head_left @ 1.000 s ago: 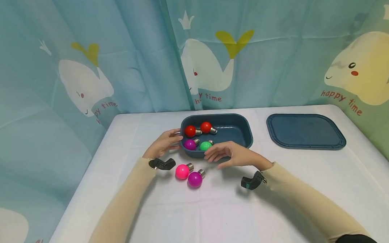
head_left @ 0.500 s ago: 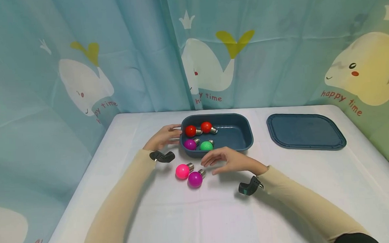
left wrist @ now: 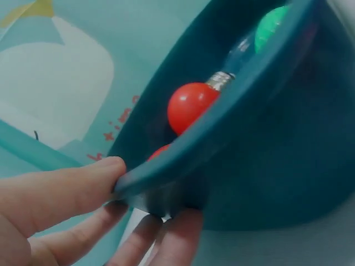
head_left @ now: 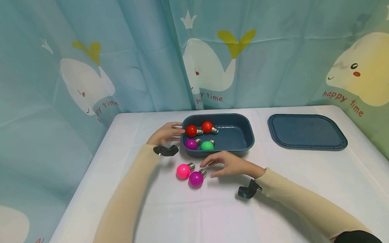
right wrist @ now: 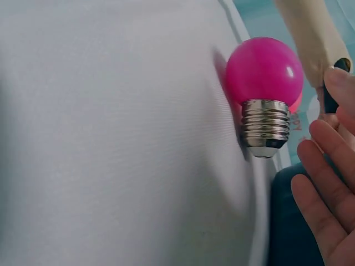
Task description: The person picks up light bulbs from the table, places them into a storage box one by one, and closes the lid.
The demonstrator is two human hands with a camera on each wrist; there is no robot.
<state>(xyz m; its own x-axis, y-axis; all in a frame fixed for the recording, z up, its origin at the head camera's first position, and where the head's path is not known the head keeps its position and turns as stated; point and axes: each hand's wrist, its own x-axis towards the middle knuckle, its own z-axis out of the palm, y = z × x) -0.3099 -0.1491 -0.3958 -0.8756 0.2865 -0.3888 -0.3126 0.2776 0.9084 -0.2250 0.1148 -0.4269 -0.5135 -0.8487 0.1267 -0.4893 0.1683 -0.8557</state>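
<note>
My left hand [head_left: 166,133] touches the left end of a dark blue box [head_left: 239,137]. In the left wrist view its fingertips [left wrist: 113,166] lie against the outside of the box's rim. Inside the box are two red bulbs [head_left: 191,130], a purple bulb [head_left: 190,144] and a green bulb [head_left: 207,145]. My right hand [head_left: 230,164] hovers in front of the box with loosely bent fingers and nothing between them. Just left of its fingertips lies a second purple bulb [head_left: 196,179], beside a pink bulb [head_left: 183,171] on the table. Both have metal screw bases.
A flat dark blue lid [head_left: 307,132] lies on the white cloth of the table [head_left: 218,218], to the right of the box. A blue curtain [head_left: 146,65] with whale prints hangs behind the table's back edge.
My right hand has come down and left from the box's front rim toward the loose purple bulb. The left hand has shifted slightly up along the box's end. The bulbs stay put.
</note>
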